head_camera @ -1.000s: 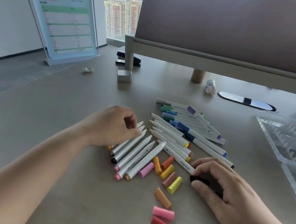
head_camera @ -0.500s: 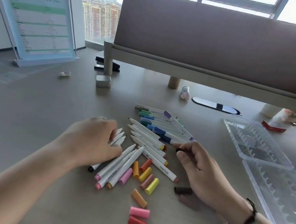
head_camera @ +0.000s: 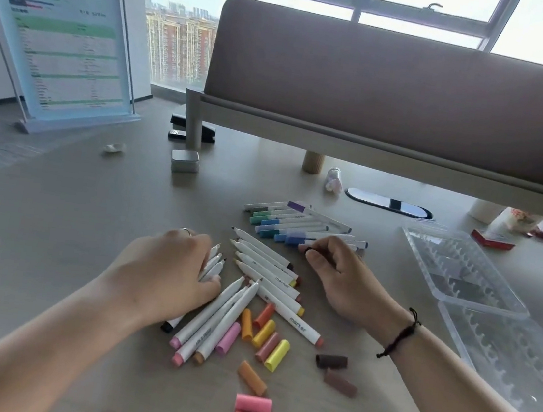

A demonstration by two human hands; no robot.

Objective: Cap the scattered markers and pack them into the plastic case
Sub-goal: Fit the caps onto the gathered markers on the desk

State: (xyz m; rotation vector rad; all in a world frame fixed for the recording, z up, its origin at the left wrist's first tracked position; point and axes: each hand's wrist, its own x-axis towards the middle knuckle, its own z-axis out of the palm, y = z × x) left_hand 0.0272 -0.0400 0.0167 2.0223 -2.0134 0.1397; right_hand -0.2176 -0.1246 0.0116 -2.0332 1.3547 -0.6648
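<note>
1. Left hand point(head_camera: 168, 271) grasps uncapped markers point(head_camera: 214, 264), left of the loose caps point(head_camera: 263, 339).
2. Right hand point(head_camera: 333, 276) pinches a dark cap point(head_camera: 309, 253); match its colour first.
3. Case point(head_camera: 462, 269) lies open, right of the caps.

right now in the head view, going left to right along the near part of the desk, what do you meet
left hand → pink-ended uncapped markers → yellow cap → dark brown cap → right hand → clear plastic case

an office: desk divider panel point(head_camera: 398, 94), stapler point(head_camera: 193, 128), high-rise window view.
</note>
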